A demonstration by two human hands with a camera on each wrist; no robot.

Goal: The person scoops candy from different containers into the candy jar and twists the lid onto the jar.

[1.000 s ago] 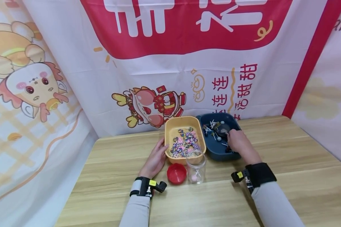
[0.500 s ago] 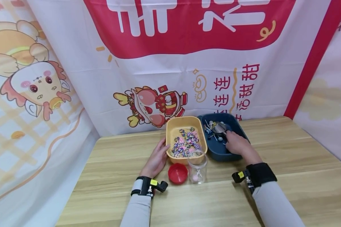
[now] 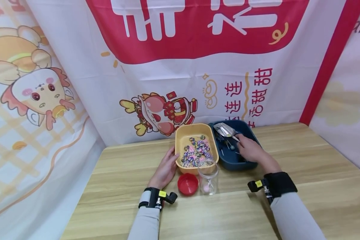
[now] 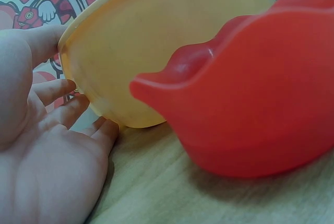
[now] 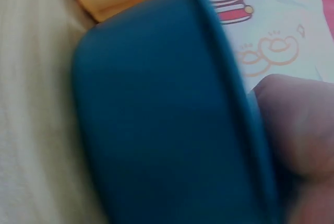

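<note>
My right hand [image 3: 248,147] grips the handle of a metal scoop [image 3: 224,129] over the dark blue bin [image 3: 249,165]. Several lollipops [image 3: 227,144] lie in that bin, partly hidden by the scoop. In the right wrist view the bin's wall [image 5: 156,104] hides the scoop. My left hand [image 3: 165,169] rests with loosely bent fingers [image 4: 71,110] against the outer side of the yellow bin [image 3: 179,133], which holds many small striped lollipops [image 3: 198,150]. Close by the left hand stands a red scalloped lid [image 3: 187,184], seen large in the left wrist view.
A clear jar [image 3: 208,178] with a pink lollipop inside stands at the yellow bin's front, right of the lid. Both bins sit side by side at the back edge of the wooden table [image 3: 216,216], against a printed cloth backdrop [image 3: 156,76].
The scoop has risen from among the lollipops toward the back left of the blue bin, its bowl now in full view. The left hand stays at the yellow bin.
</note>
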